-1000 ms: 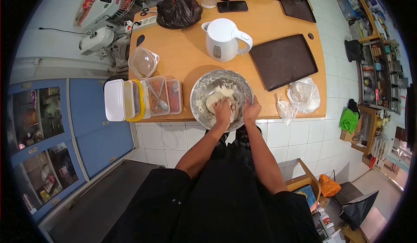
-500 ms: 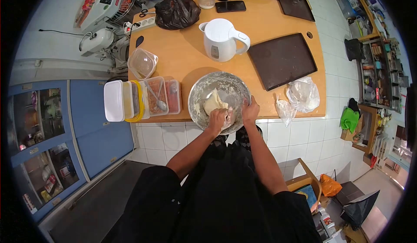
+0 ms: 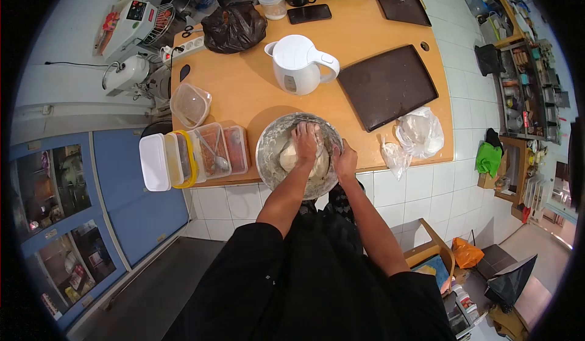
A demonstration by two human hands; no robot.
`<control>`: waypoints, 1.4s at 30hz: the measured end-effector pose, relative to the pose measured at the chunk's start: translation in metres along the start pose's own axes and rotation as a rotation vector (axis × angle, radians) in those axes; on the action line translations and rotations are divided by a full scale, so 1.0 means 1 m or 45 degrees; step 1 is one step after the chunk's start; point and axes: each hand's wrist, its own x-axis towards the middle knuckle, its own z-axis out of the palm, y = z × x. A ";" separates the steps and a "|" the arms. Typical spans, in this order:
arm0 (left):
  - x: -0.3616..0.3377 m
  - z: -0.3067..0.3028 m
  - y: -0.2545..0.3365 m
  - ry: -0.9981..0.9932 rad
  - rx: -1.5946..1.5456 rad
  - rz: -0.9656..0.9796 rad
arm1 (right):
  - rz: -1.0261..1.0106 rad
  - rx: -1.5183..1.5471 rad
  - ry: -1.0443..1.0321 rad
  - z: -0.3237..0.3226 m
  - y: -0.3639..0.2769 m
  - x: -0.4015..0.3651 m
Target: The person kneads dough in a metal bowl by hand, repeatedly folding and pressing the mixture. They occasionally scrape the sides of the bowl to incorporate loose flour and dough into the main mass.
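Observation:
A round metal bowl (image 3: 266,173), its inside smeared with flour and dough, stands at the table's front edge and juts a little past it. In it lies a pale lump of dough (image 3: 288,157), partly covered by my left hand (image 3: 306,143). The fingers of that hand reach over the dough's far side and grip it; their tips are hard to make out. My right hand (image 3: 345,161) is closed on the bowl's right rim, thumb toward the inside.
Behind the bowl stands a white electric kettle (image 3: 297,67). A dark baking tray (image 3: 390,85) and tied plastic bags (image 3: 420,132) lie to the right. Plastic food containers (image 3: 213,152) line the left front edge. Farther back are a black bag (image 3: 234,27) and a phone (image 3: 309,14).
My left hand has moved from the near side of the dough to its far side, now reaching over it. My right hand still holds the rim. The view has shifted slightly.

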 end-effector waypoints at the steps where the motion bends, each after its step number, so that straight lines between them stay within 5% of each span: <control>1: 0.006 -0.001 0.000 0.149 0.081 0.010 | 0.028 -0.028 -0.004 0.000 -0.003 -0.001; 7: 0.013 -0.013 0.002 -0.032 -1.014 -0.947 | 0.181 -0.157 0.004 0.001 -0.014 -0.003; 11: -0.003 -0.042 -0.002 -0.428 -0.606 -0.315 | 0.164 -0.175 0.042 0.000 -0.011 -0.001; 13: -0.016 -0.043 -0.008 -0.758 -0.680 -0.411 | 0.147 -0.189 0.055 0.003 -0.008 -0.002; 15: -0.024 -0.085 0.006 -0.785 0.107 0.116 | 0.124 -0.229 0.048 0.006 -0.006 -0.002; 16: -0.023 -0.105 0.014 -0.912 0.114 0.082 | 0.126 -0.217 0.049 0.007 -0.005 -0.001; 19: -0.053 -0.124 0.003 -0.629 0.313 0.355 | 0.120 -0.176 0.055 0.006 -0.005 0.000; 22: -0.060 -0.145 0.000 -0.684 0.103 0.279 | 0.073 -0.118 0.073 0.004 -0.011 0.003; 25: -0.010 -0.160 0.018 -1.094 0.158 -0.030 | 0.012 -0.092 0.043 0.001 -0.015 0.004; 29: -0.042 -0.034 -0.033 -0.641 0.146 -0.213 | 0.091 -0.130 0.006 0.007 -0.022 0.001; 33: -0.038 -0.048 0.007 -0.954 0.320 -0.137 | 0.128 -0.135 0.026 0.009 -0.013 0.000; 42: -0.053 -0.085 -0.012 -0.695 -0.501 0.157 | 0.184 -0.115 0.084 0.003 -0.020 -0.002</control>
